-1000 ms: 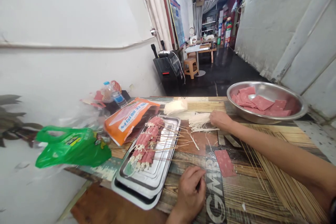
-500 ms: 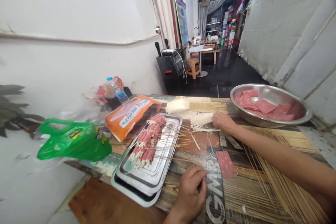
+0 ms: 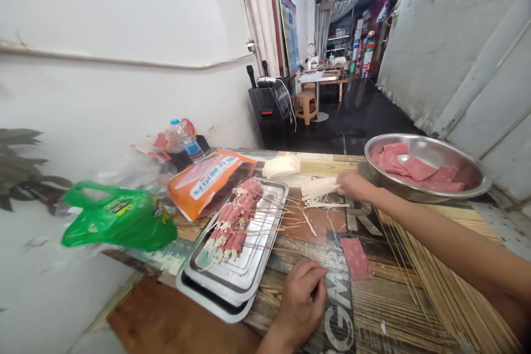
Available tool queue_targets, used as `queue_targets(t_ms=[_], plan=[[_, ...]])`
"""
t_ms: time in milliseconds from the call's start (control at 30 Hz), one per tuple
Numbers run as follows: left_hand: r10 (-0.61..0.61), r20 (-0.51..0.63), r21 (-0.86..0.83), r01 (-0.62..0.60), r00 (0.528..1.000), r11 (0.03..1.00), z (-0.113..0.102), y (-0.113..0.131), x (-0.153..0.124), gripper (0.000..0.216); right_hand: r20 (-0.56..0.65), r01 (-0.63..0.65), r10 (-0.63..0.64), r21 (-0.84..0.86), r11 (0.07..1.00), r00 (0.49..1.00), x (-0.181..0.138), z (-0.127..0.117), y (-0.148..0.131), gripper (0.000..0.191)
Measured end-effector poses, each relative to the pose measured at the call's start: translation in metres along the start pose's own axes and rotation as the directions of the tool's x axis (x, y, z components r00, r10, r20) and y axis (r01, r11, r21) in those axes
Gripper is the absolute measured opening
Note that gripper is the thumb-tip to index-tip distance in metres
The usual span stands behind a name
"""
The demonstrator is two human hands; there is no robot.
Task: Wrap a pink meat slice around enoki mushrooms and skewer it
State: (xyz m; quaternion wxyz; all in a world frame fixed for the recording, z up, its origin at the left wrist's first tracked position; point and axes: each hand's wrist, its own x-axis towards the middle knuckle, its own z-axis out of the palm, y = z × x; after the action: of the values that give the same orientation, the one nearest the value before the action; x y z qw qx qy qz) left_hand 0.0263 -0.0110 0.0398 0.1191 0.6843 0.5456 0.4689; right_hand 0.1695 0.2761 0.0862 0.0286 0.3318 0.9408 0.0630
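The right hand (image 3: 355, 186) reaches across the counter (image 3: 385, 298) toward its far edge, its grip closed on a bundle of white enoki mushrooms (image 3: 317, 189) that lies just in front of the steel bowl (image 3: 427, 146) of pink ham slices. The left hand (image 3: 302, 301) rests near the counter's near edge with fingers curled loosely; whether its grip pinches anything I cannot tell. A single ham slice (image 3: 355, 258) lies flat between the two hands. Beside the left hand, at the counter's left edge, stacked metal trays (image 3: 232, 282) carry finished skewers (image 3: 234, 218). Bare bamboo sticks (image 3: 435, 287) spread over the right side. An orange packet (image 3: 203, 180) and a green bag (image 3: 116, 224) sit further left.
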Motion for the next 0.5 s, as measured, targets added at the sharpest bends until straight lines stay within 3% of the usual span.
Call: queue_targets(t_ms=[200, 500], plan=[[0.022, -0.014, 0.008, -0.022, 1.0, 1.0, -0.001, 0.002, 0.002, 0.029, 0.161, 0.072, -0.08, 0.059, 0.996, 0.984, -0.013, -0.003, -0.011, 0.018], [0.011, 0.01, 0.002, -0.011, 1.0, 1.0, 0.001, 0.0, 0.0, 0.028, 0.152, -0.031, 0.028, 0.019, 0.999, 0.988, -0.024, -0.001, -0.022, 0.026]])
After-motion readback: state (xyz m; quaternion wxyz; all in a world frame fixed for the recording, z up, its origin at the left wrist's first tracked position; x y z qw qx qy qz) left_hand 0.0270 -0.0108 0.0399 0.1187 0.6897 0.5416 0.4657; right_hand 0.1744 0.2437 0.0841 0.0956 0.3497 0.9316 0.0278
